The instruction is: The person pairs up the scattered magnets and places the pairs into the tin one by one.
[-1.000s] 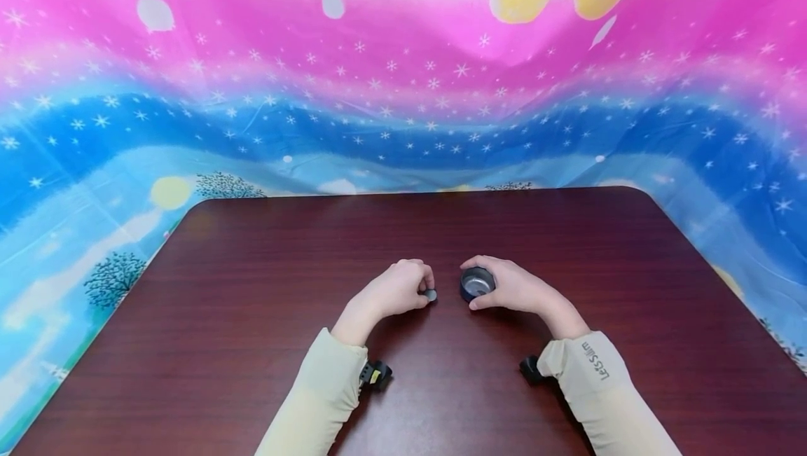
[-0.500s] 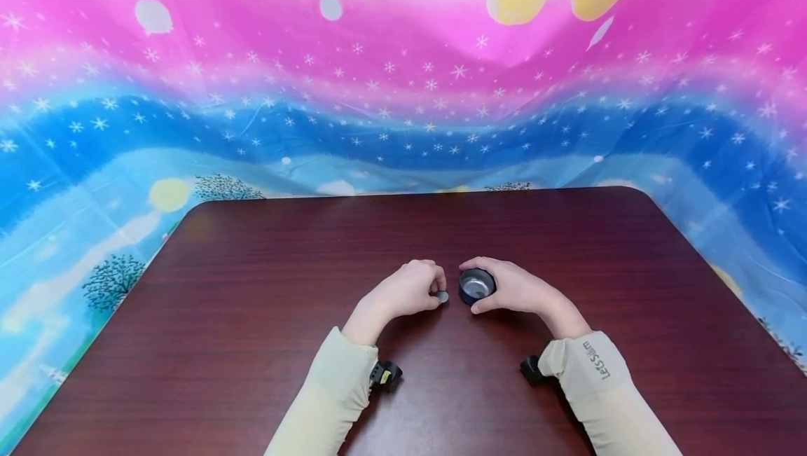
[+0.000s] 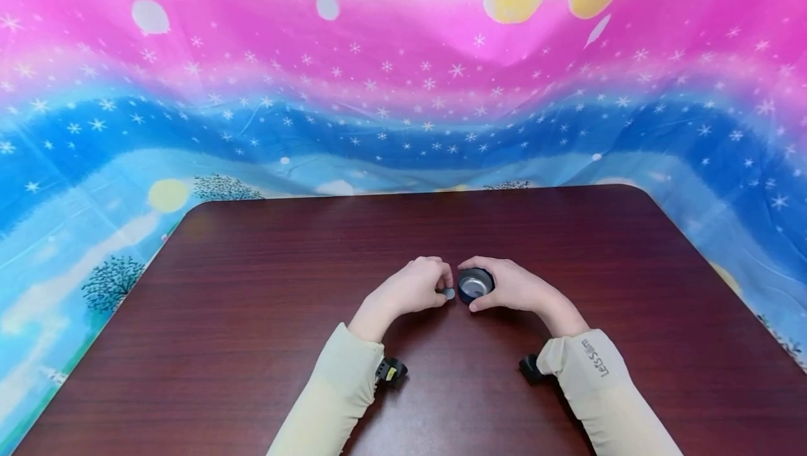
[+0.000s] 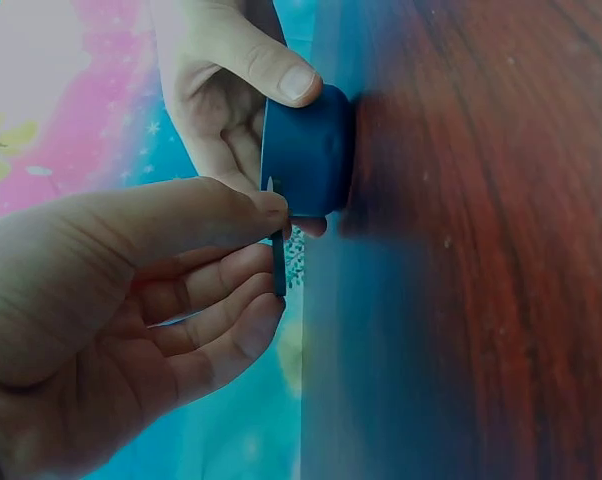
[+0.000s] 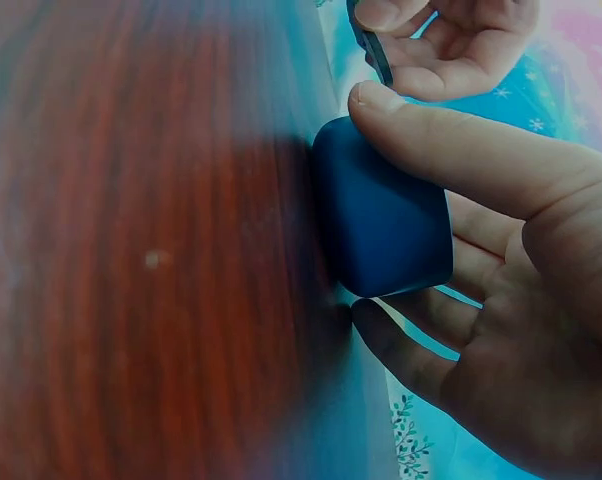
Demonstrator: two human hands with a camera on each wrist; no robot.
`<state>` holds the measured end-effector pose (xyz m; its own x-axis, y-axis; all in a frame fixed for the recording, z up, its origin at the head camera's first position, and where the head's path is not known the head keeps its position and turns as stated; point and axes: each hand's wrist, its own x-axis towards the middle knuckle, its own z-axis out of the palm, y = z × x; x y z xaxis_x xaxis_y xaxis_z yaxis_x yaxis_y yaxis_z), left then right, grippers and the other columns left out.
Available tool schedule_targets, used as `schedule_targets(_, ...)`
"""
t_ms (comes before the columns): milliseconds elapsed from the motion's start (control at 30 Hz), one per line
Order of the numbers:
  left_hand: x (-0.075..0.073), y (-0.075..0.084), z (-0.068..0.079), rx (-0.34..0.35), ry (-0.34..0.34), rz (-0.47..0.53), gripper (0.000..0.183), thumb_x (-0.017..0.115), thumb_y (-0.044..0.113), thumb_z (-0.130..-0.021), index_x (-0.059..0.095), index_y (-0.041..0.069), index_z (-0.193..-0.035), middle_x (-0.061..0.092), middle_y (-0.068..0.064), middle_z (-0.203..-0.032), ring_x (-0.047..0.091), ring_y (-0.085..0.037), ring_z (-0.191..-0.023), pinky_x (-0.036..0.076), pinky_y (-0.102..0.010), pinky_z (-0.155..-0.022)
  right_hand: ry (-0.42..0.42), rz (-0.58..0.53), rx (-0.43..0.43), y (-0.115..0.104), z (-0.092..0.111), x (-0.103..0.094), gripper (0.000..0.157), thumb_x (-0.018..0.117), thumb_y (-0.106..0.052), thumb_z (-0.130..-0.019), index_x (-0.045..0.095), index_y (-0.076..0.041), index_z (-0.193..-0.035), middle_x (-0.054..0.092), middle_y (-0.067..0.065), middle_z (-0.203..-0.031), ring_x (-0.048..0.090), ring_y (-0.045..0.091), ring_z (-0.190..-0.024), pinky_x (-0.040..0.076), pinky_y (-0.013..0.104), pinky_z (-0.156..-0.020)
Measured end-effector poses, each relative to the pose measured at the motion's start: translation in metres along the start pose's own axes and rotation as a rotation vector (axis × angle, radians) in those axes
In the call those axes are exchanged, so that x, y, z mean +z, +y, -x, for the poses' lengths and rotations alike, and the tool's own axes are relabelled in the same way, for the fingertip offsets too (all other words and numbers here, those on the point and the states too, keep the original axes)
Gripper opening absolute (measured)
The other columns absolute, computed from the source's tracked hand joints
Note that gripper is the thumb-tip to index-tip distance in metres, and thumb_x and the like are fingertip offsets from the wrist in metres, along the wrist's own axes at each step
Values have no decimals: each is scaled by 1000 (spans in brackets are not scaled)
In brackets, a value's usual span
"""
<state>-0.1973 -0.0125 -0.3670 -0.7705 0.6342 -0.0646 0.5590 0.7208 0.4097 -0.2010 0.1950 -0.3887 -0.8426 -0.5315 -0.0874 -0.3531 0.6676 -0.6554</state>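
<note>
A small round metal bowl (image 3: pixel 476 285), dark blue outside and silvery inside, stands upright on the table right of the middle. My right hand (image 3: pixel 513 286) grips it from the right, thumb on the near side and fingers curved round the far side. The left hand (image 3: pixel 412 286) pinches a thin grey coin-like disc (image 3: pixel 449 293) between thumb and fingers, close to the bowl's left side. Seen edge-on in the left wrist view, the disc (image 4: pixel 278 250) overlaps the bowl's (image 4: pixel 306 150) rim region. In the right wrist view the disc (image 5: pixel 378 58) shows beyond the right thumb.
The reddish-brown wooden table (image 3: pixel 284 253) has rounded far corners. Behind it hangs a pink and blue patterned cloth (image 3: pixel 403 106). Black wrist cameras (image 3: pixel 392 372) sit at both sleeve cuffs, just over the tabletop.
The left hand with the disc has moved right, from a clear gap to right beside the bowl. The right hand and the bowl have stayed nearly still.
</note>
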Motion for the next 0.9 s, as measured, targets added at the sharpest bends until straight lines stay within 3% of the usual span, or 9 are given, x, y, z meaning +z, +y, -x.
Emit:
schedule_targets(500,5,7,-9,26,123,-15,15,67,13,-81,63,10,-95,54,0,-86,50,-8,-73,43,-16,-67,-6,-21,5,-2,-1,0,60,77,-28,-71,50,-18,-124,57,4,-115,54,18,-98,45,36,-82)
schedule_targets(900,11,19,-17,83,163,-29,14,66,13,-81,62,11,-94,55,1,-86,51,-7,-73,43,-16,-67,-6,-27,-34,4,-1,1,57,77,-30,-71,51,-13,-118,59,2,-107,54,14,-90,45,31,-77)
